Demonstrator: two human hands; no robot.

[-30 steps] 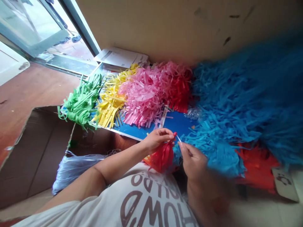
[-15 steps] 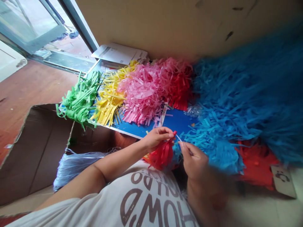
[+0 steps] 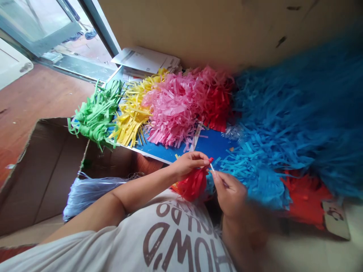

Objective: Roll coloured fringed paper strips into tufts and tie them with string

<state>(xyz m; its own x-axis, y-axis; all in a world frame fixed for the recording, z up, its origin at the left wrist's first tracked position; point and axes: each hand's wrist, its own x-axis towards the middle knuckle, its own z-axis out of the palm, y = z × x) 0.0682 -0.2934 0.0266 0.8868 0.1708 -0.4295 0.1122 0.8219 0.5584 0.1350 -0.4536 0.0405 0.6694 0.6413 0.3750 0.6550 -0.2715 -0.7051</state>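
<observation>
Pinched in my left hand (image 3: 194, 162) is the looped top of a red paper tassel (image 3: 193, 184), whose cut strips hang down in front of my shirt. Some orange and blue strips show beside the red ones. My right hand (image 3: 229, 189) is closed on a thin white string (image 3: 212, 167), with its upper end at the tassel's red loop. Both hands are close together above the near edge of the blue table (image 3: 210, 145). Whether the string passes through the loop is too small to tell.
On the table lie green (image 3: 96, 117), yellow (image 3: 132, 119), pink (image 3: 176, 105) and red (image 3: 218, 107) fringe bundles. A large blue fringe heap (image 3: 283, 139) fills the right side. Left of me stand an open cardboard box (image 3: 42, 170) and a bundle of pale strings (image 3: 87, 192).
My right hand has moved slightly left and up toward the tassel's loop. Less string shows between my two hands. My left hand keeps its pinch, and the view has shifted a little.
</observation>
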